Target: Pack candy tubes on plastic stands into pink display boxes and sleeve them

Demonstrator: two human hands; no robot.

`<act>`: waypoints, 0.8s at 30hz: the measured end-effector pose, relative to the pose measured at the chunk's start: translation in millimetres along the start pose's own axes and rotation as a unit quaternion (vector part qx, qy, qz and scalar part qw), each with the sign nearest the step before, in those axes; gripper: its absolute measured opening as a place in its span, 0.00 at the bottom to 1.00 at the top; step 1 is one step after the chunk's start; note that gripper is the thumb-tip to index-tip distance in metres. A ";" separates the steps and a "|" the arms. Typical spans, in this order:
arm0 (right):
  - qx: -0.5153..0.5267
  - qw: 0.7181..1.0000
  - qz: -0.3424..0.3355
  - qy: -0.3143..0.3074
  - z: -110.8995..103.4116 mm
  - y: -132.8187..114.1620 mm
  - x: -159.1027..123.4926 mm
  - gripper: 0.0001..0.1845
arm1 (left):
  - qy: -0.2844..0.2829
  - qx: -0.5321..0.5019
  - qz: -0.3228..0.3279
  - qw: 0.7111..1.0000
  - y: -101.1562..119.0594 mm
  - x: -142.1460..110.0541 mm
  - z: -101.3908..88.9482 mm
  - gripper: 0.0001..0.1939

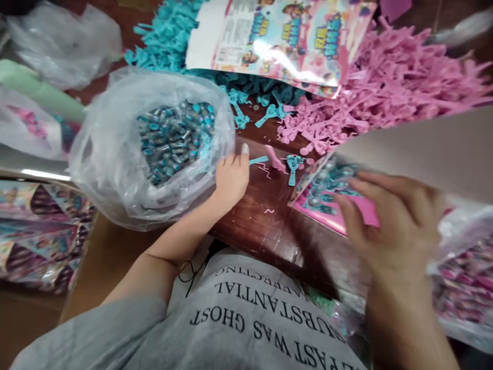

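Observation:
My left hand [231,177] rests on the brown table [262,221] beside a clear plastic bag [115,169] full of small teal and silver pieces [175,139]. Its fingers are curled and its thumb points at a teal plastic piece [259,160]. What it holds, if anything, is hidden. My right hand [389,221] is blurred by motion. Its fingers are spread over a pink printed card packet [327,198] in clear wrap.
A heap of teal plastic parts [169,41] lies at the back, a heap of pink ones [389,87] to its right. A printed sheet [285,36] lies across both. Loose teal and pink pieces [287,164] lie between my hands. Stacked printed packets [38,231] are at left.

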State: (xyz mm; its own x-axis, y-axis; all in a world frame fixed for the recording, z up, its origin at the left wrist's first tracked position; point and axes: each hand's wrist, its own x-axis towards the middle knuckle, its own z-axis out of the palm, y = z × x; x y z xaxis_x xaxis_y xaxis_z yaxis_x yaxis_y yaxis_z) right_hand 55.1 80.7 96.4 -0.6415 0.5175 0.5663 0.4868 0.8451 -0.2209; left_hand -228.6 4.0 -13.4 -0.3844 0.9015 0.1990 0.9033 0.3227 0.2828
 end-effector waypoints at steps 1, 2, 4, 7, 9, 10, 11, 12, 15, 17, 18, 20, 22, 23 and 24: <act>0.038 0.999 -0.020 -0.001 10.4 -17.6 9.5 0.27 | -0.013 0.016 0.004 1.000 2.2 -10.2 -11.6 0.21; 0.080 0.996 -0.042 -0.010 25.0 -33.8 20.4 0.25 | -0.014 0.026 0.010 1.000 2.9 -21.7 -21.7 0.20; 0.153 0.985 -0.073 -0.041 65.4 -61.3 46.7 0.18 | 0.009 0.028 0.017 0.999 -1.1 -47.6 -34.7 0.16; 0.197 0.971 -0.084 -0.109 141.0 -95.5 92.6 0.14 | 0.043 0.009 0.005 0.999 -19.5 -88.7 -32.7 0.11; 0.167 0.964 -0.095 -0.185 189.3 -118.6 120.5 0.17 | 0.031 -0.008 0.031 0.999 -36.8 -112.5 -22.8 0.10; 0.142 0.957 -0.119 -0.224 210.2 -130.6 131.8 0.19 | 0.020 -0.019 0.052 0.998 -45.8 -122.5 -18.0 0.08; 0.121 0.941 -0.166 -0.268 228.3 -142.3 140.9 0.21 | 0.011 -0.030 0.074 0.997 -54.4 -130.9 -14.2 0.07; 0.102 0.923 -0.213 -0.305 243.6 -153.3 148.0 0.22 | 0.008 -0.038 0.091 0.995 -62.0 -137.9 -11.9 0.07; 0.056 0.882 -0.288 -0.369 275.2 -176.8 159.7 0.22 | 0.045 -0.057 0.072 0.995 -75.2 -149.6 -12.0 0.09; 0.041 0.885 -0.275 -0.374 286.4 -182.0 163.0 0.22 | 0.075 -0.070 0.033 0.994 -74.1 -149.6 -13.4 0.12; 0.041 0.890 -0.263 -0.371 288.8 -181.5 163.6 0.22 | 0.080 -0.071 0.013 0.994 -71.1 -147.3 -13.0 0.11; 0.056 0.903 -0.234 -0.356 285.2 -175.1 161.1 0.23 | 0.058 -0.055 -0.023 0.997 -63.0 -139.1 -9.7 0.11; 0.099 0.920 -0.197 -0.323 268.6 -163.0 150.7 0.26 | 0.011 -0.026 -0.059 0.998 -56.7 -129.3 -4.9 0.12; 0.136 0.927 -0.177 -0.300 255.8 -155.1 141.9 0.26 | -0.009 -0.022 -0.072 0.997 -55.8 -125.1 -3.2 0.12; 0.182 0.932 -0.154 -0.275 240.7 -146.2 131.0 0.24 | -0.021 -0.031 -0.079 0.996 -56.6 -122.1 -2.7 0.12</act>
State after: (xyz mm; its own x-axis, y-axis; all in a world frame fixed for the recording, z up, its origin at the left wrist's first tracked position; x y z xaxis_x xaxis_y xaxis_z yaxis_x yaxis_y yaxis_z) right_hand -242.9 57.1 11.8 -0.9727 0.1498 0.1771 0.0615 0.9026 -0.4261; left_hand -233.3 -125.1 -51.2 -0.5114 0.8524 0.1088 0.8179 0.4440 0.3659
